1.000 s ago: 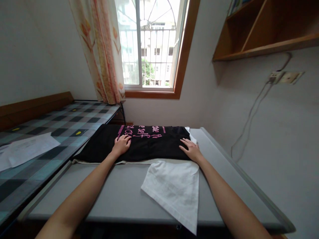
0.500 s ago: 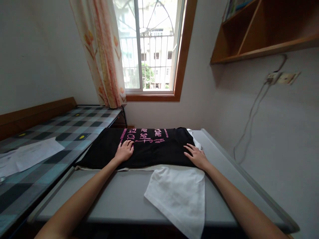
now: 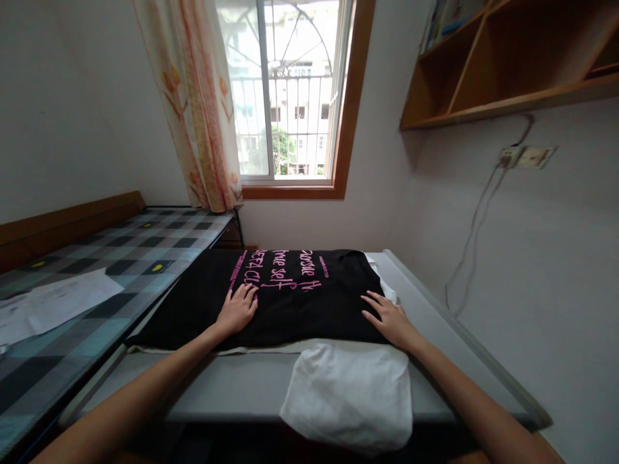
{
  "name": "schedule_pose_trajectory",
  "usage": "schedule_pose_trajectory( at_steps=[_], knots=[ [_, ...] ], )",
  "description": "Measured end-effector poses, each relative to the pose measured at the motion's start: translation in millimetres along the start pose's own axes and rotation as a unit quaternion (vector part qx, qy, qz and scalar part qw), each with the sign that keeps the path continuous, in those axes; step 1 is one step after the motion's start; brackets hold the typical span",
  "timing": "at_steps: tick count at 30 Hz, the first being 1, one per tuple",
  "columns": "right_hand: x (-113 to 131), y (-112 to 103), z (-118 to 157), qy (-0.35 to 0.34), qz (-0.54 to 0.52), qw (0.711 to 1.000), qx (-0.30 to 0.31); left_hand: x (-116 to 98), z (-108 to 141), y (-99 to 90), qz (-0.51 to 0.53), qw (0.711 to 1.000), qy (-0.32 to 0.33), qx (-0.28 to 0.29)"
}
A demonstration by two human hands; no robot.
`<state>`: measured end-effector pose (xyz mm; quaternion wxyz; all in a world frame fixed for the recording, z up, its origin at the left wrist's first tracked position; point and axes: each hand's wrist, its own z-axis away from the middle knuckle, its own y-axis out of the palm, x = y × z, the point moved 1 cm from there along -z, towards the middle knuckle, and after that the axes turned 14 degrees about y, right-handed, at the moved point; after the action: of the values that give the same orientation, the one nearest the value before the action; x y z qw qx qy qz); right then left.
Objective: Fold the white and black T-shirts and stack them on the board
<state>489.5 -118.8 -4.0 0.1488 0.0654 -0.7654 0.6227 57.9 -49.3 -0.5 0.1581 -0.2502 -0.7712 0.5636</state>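
Note:
A black T-shirt (image 3: 309, 316) with pink lettering lies sideways across the grey table (image 3: 232, 386). My left hand (image 3: 238, 309) rests flat on its middle-left part, fingers spread beside the print. On the shirt's right end lies my right hand (image 3: 389, 319), open, with its fingers apart. White cloth, apparently a sleeve (image 3: 351, 393), sticks out from the shirt's near edge and hangs over the table's front edge. More white cloth (image 3: 387, 287) shows past the right end, beyond my right hand. A pale layer is visible along the near hem.
A bed with a checked cover (image 3: 159, 238) stands to the left, with papers (image 3: 68, 299) on it. Ahead is a window (image 3: 290, 96) with a flowered curtain (image 3: 200, 109). A wooden shelf (image 3: 459, 84) and a wall socket (image 3: 525, 156) with a cable are at the right.
The black shirt has come nearer to me with both hands on it, showing more of the lettering. The white sleeve now droops further over the front edge. The view has shifted slightly.

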Motion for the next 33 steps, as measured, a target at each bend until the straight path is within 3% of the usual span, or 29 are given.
schedule_pose_trajectory(
  at_steps=[2,5,7,10,14,18,25,30,33],
  knots=[
    [4,-6,0,0.002,-0.031,0.999,-0.022,2,1,-6.9,0.040,0.999,0.011,-0.026],
    [12,-20,0,-0.014,-0.083,0.996,-0.040,3,4,-25.9,0.129,0.987,0.088,-0.044],
    [19,-31,1,-0.065,-0.113,0.991,0.024,1,8,-39.9,0.197,0.970,0.140,0.007],
    [26,-44,4,-0.121,-0.130,0.971,0.157,-4,18,-56.5,0.261,0.947,0.151,0.113],
    [30,-55,8,-0.111,-0.126,0.961,0.220,2,30,-70.6,0.290,0.930,0.114,0.197],
    [26,-62,13,-0.099,-0.092,0.963,0.232,31,47,-86.0,0.278,0.922,0.076,0.257],
    [12,-64,16,-0.064,-0.011,0.967,0.248,98,89,-116.6,0.148,0.946,0.023,0.289],
    [7,-65,11,-0.081,-0.080,0.967,0.229,121,111,-126.7,0.062,0.948,-0.026,0.310],
    [5,-70,6,-0.088,-0.136,0.967,0.199,136,117,-127.6,0.080,0.955,-0.039,0.284]
  ],
)
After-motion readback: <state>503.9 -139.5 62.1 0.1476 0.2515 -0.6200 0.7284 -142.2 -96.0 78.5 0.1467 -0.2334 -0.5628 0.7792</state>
